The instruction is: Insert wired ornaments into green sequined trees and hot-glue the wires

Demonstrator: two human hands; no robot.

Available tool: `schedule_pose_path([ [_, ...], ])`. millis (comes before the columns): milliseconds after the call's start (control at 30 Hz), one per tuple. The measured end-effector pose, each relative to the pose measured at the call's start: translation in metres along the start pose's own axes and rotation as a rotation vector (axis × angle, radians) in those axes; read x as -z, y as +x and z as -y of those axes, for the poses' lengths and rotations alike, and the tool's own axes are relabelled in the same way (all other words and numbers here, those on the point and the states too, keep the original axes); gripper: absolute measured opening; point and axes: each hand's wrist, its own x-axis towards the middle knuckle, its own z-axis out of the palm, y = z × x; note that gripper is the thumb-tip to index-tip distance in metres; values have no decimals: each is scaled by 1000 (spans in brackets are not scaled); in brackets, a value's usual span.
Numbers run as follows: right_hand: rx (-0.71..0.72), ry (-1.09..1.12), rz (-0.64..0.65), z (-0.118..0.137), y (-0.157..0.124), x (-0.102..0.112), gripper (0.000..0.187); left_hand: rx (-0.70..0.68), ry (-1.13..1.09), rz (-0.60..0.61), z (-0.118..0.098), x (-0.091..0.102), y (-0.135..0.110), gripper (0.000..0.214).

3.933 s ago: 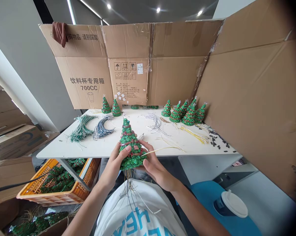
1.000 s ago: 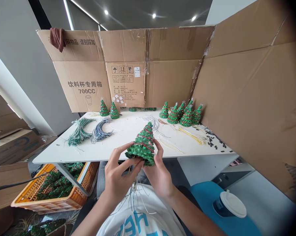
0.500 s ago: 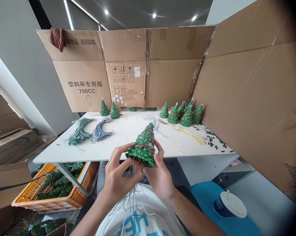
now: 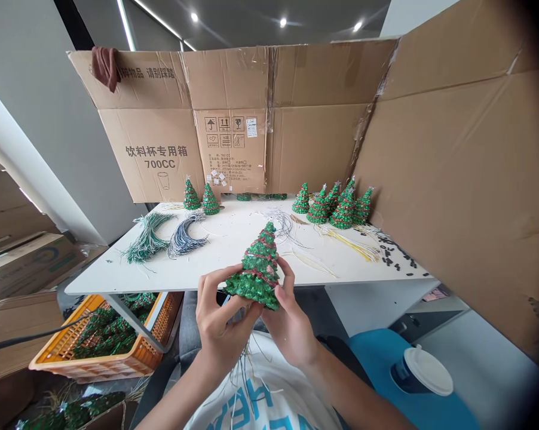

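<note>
A small green Christmas tree [image 4: 258, 263] with red garland is held up in front of the table's near edge, its tip leaning slightly right. My left hand [image 4: 222, 313] grips the base from the left, fingers against its lower rim. From the right, my right hand [image 4: 291, 316] has its fingers around the lower side. Loose thin wires [image 4: 244, 364] hang below the tree over the white shirt. The tree's underside is hidden by its lower edge and my hands.
The white table [image 4: 233, 251] carries green wire bundles [image 4: 149, 239], blue wire bundles [image 4: 186, 236], yellow strips [image 4: 352, 245], black bits [image 4: 395, 254] and several finished trees [image 4: 343, 209]. Cardboard walls [image 4: 314, 143] enclose the back and right. An orange crate [image 4: 117, 367] stands lower left; a lidded cup [image 4: 422, 373] sits on a blue stool [image 4: 372, 352].
The tree has tipped so its wire-filled underside no longer shows and its side faces me more. Both hands keep their hold. The view has shifted slightly.
</note>
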Motion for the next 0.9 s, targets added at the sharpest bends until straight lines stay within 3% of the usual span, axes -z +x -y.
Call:
schedule_pose_path([
  [267,-11,-21,20,2,7,5,67,20,-13,42,0,2,3,15],
  [633,-40,-12,14,-5,3,2,64,105,-32,-30,-5,-2,-4,19],
  [900,-36,-25,29,1,2,-3,78,149,-67,22,-7,2,-7,14],
])
